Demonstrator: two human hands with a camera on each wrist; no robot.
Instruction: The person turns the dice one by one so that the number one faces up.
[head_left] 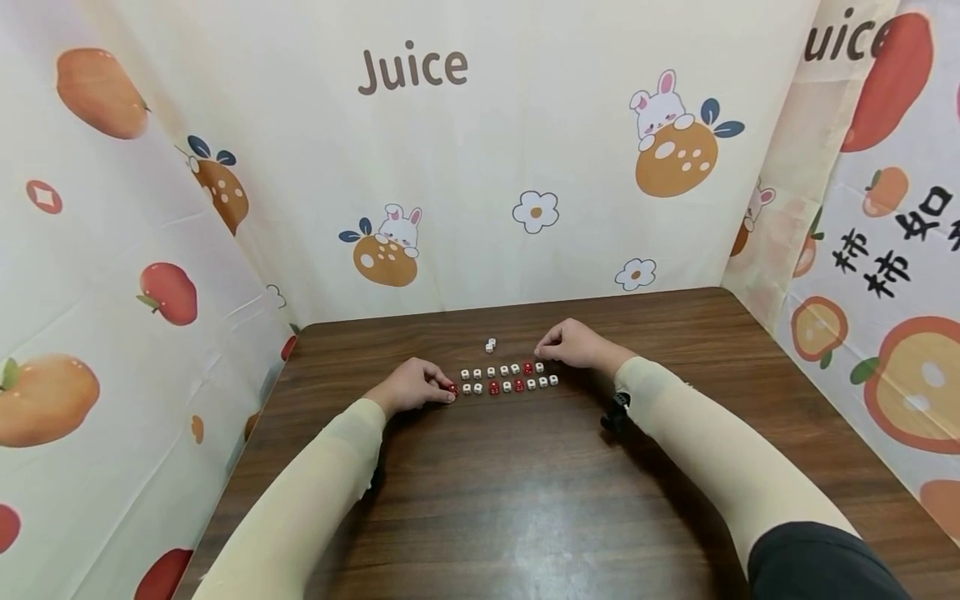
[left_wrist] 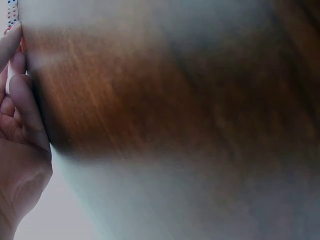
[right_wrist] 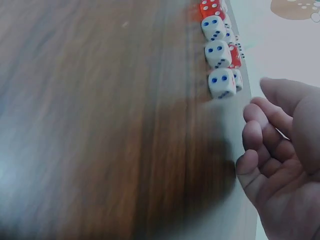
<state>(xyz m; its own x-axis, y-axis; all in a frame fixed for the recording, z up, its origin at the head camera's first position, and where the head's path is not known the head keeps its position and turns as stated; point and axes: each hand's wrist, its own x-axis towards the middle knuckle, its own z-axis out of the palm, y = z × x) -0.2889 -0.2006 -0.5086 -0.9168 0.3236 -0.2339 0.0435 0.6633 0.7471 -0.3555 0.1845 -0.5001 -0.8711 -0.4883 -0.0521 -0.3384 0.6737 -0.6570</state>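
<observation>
Two rows of dice lie in the middle of the table. The front row has white dice (head_left: 543,382) and red dice (head_left: 493,387); the back row has white dice and one red die (head_left: 528,367). At the left end of the front row, my left hand (head_left: 412,386) pinches a red die (head_left: 453,389) between thumb and fingers. My right hand (head_left: 576,343) is just behind the right end of the back row. In the right wrist view its fingers (right_wrist: 252,135) are loosely bent, thumb apart, with nothing between them; the end white die (right_wrist: 222,83) is near.
Behind the rows, two white dice (head_left: 490,345) sit close together. The brown wooden table (head_left: 480,492) runs back to a printed curtain (head_left: 480,150), and more printed cloth hangs at both sides.
</observation>
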